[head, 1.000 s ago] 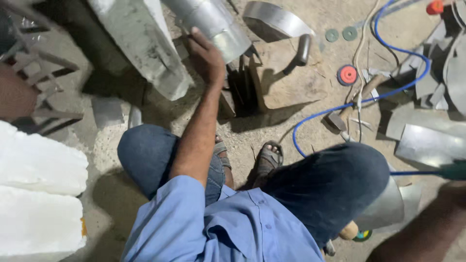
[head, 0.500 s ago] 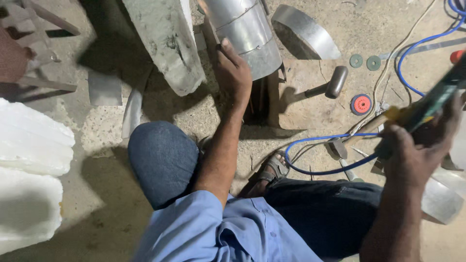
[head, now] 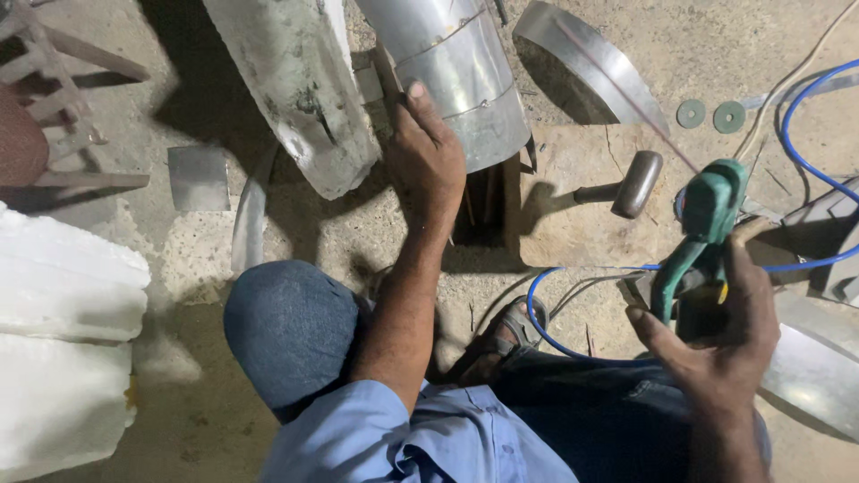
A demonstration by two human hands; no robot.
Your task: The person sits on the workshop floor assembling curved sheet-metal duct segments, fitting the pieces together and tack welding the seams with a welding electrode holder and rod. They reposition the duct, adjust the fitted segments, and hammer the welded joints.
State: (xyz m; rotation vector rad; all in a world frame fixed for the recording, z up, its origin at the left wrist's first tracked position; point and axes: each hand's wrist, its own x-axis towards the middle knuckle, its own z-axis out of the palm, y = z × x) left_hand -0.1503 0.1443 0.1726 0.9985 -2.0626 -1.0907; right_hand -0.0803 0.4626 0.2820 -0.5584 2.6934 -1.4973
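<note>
Galvanised sheet-metal duct (head: 456, 80) lies on the concrete floor (head: 206, 429) under the flat, open left hand (head: 428, 161), so I judge this hand should press firmly while the right hand (head: 720, 344), closed around the green power tool (head: 702, 233), approaches the seam slowly.
</note>
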